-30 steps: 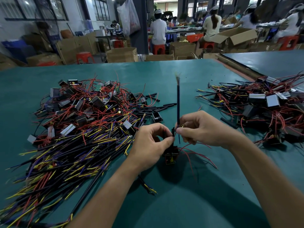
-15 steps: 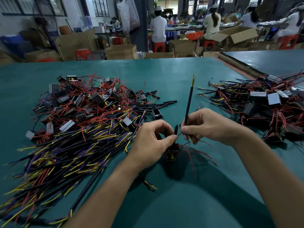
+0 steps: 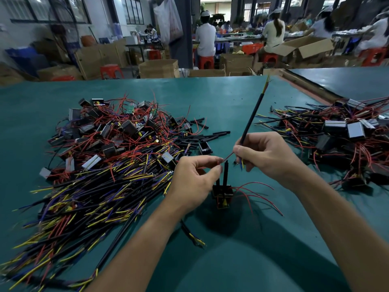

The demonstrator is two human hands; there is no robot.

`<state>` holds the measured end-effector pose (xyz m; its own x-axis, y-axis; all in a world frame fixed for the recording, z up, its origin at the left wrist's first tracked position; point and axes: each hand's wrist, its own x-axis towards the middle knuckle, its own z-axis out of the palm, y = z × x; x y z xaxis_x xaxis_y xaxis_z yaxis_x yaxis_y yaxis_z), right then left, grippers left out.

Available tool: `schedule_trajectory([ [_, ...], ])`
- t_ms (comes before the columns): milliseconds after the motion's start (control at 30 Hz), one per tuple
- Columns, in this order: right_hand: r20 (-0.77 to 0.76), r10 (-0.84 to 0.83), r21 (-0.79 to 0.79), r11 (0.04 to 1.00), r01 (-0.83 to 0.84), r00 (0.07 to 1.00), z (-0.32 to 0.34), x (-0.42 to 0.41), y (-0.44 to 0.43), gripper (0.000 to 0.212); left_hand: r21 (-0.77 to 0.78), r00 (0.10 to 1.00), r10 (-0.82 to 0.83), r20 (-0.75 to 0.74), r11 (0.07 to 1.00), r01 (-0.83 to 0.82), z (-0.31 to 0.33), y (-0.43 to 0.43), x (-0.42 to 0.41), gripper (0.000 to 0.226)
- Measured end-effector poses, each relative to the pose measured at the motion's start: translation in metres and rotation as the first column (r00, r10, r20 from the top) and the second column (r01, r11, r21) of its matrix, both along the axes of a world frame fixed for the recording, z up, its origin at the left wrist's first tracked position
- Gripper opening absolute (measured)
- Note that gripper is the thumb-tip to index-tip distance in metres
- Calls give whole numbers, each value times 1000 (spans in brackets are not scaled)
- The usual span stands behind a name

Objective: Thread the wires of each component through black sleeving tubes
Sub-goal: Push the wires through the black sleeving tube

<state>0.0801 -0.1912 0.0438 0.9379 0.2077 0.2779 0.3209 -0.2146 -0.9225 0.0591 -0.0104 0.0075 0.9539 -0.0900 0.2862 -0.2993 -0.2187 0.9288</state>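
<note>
Left hand (image 3: 195,182) pinches a thin red wire (image 3: 227,157) between thumb and forefinger, grip clenched on it. The wire runs up and right to the right hand (image 3: 267,154). The right hand's grip is closed on the lower end of a long black sleeving tube (image 3: 251,119). The tube slants up and away from the grip, and yellow wire tips (image 3: 267,81) poke out of its far end. The component (image 3: 223,197), a small black block, sits just below the left grip, between both wrists. Two short black tubes (image 3: 226,173) stand up from it and loose red leads (image 3: 252,190) trail to its right. Can't tell if it touches the teal bench (image 3: 231,102). Big tangled pile of wired components (image 3: 105,165) to the left, smaller pile (image 3: 336,140) to the right, and loose cut tubes (image 3: 210,134) beyond the hands.
</note>
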Motion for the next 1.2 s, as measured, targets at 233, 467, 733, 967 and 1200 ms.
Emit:
schedule_trajectory([
  [233,62,-39,-14,999,40,997,-2,-1,4,12,-43,999,39,7,998,-39,1,-1,1,9],
  [467,89,-36,-20,999,38,995,1,-3,3,10,-119,1000,21,10,993,-20,3,-1,-1,13],
  [733,141,5,-112,994,11,990,2,-7,2,15,-113,999,-48,2,992,48,3,0,-1,17],
  [967,112,-5,-135,991,20,994,3,-8,1,11,-157,998,-58,-41,986,51,3,-1,-1,14],
  [1200,99,63,-207,977,-42,993,5,-12,3,10,-203,993,-95,-69,976,80,6,0,-3,5],
])
